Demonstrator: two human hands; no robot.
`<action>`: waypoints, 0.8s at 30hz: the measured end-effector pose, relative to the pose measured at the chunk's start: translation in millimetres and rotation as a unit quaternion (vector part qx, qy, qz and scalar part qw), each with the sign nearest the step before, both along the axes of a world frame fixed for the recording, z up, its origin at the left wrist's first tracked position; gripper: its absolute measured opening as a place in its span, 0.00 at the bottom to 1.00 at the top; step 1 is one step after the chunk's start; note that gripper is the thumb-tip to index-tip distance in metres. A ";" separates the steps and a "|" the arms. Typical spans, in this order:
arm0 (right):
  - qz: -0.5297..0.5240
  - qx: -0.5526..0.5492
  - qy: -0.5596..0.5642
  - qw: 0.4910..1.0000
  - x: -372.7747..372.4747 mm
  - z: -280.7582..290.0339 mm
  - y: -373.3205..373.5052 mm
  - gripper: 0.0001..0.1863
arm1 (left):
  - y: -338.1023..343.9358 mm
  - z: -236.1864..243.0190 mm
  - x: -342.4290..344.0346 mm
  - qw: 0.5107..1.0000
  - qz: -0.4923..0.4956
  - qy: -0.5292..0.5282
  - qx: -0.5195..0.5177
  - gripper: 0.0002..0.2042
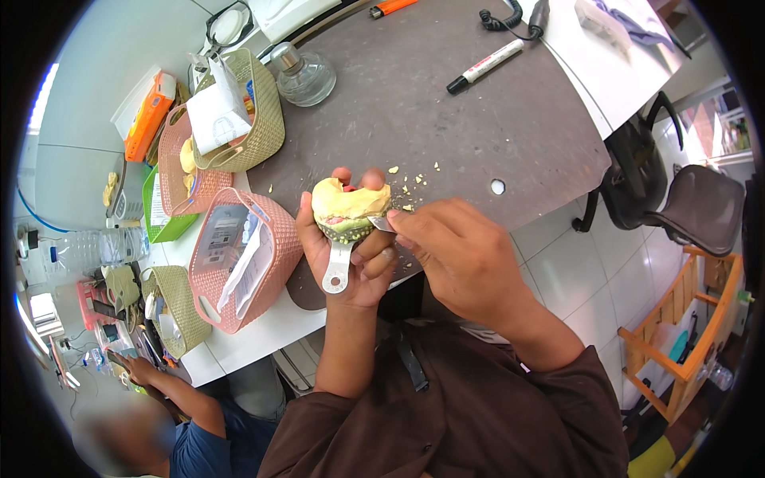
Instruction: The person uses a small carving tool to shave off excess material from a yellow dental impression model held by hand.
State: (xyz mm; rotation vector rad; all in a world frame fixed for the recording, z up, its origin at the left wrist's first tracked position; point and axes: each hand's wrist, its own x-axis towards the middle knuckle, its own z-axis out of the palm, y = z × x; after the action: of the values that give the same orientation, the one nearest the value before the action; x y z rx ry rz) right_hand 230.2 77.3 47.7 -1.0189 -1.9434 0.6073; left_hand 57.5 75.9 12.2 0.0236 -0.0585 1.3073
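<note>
My left hand (pixel 362 288) grips a metal dental impression tray (pixel 338 267) with its handle pointing toward me. Green impression material (pixel 347 233) lines the tray, and pale yellow plaster (pixel 335 199) sits on top of it. A bit of red or pink shows at the plaster's middle and edge. My right hand (pixel 466 259) is closed around a small knife (pixel 382 224); only its metal blade shows, touching the plaster's right edge. The knife's handle is hidden in my fingers. Yellow crumbs (pixel 408 179) lie on the table just beyond.
Left stand a pink basket (pixel 280 267) with papers, a green basket (pixel 267 131) and more baskets. A glass bottle with a metal cap (pixel 307 80) and a marker (pixel 486 66) lie farther back on the brown tabletop (pixel 422 95). Another person (pixel 203 430) sits lower left, a chair (pixel 697 207) right.
</note>
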 end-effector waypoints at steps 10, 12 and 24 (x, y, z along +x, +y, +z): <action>0.005 -0.010 -0.053 0.999 3.1 4.9 3.5 0.17 | -0.4 3.9 4.4 0.996 0.038 0.086 -0.008 0.23; -0.019 0.003 -0.055 0.998 -0.3 1.8 2.4 0.16 | -0.1 5.1 5.9 0.995 0.039 0.090 -0.006 0.22; -0.077 0.080 -0.071 0.991 -16.6 -4.5 2.9 0.09 | -2.3 2.2 2.3 0.992 0.057 0.110 -0.017 0.20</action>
State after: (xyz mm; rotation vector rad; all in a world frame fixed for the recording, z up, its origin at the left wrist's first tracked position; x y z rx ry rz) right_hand 213.6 80.2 43.2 -1.1229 -1.9790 0.2950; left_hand 59.8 73.6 14.4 0.1437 0.1562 1.4120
